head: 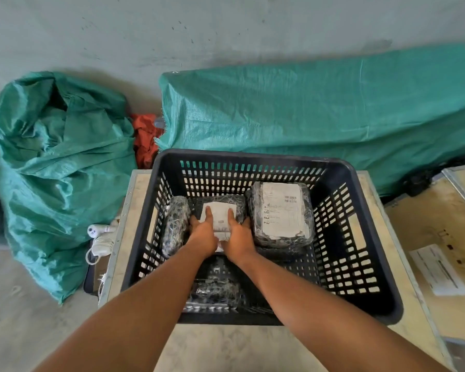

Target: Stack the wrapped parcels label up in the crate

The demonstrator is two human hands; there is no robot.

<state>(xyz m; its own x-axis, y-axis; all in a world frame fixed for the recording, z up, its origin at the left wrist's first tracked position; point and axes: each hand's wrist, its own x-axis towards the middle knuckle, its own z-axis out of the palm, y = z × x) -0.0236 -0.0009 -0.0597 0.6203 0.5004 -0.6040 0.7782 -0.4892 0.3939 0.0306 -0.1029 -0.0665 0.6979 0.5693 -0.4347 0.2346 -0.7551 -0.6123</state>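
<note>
A black slotted crate (371, 264) stands on a pale tabletop. Both my hands reach into it and grip the middle wrapped parcel (220, 210), its white label facing up. My left hand (203, 232) holds its left side and my right hand (238, 236) its right side. A larger parcel (281, 213) with its label up lies to the right at the back. At the left wall a narrow parcel (175, 226) stands on edge. Another wrapped parcel (215, 291) lies near the front, partly hidden between my forearms.
The table (226, 345) carries the crate. Green woven sacks sit behind: a crumpled one (59, 170) at left, a long one (320, 111) at the back. A red cloth (145, 138) lies between them. A white cord and plug (100, 242) sit beside the table. A second pale tabletop (440, 226) with a paper sheet (440, 269) on it stands at right.
</note>
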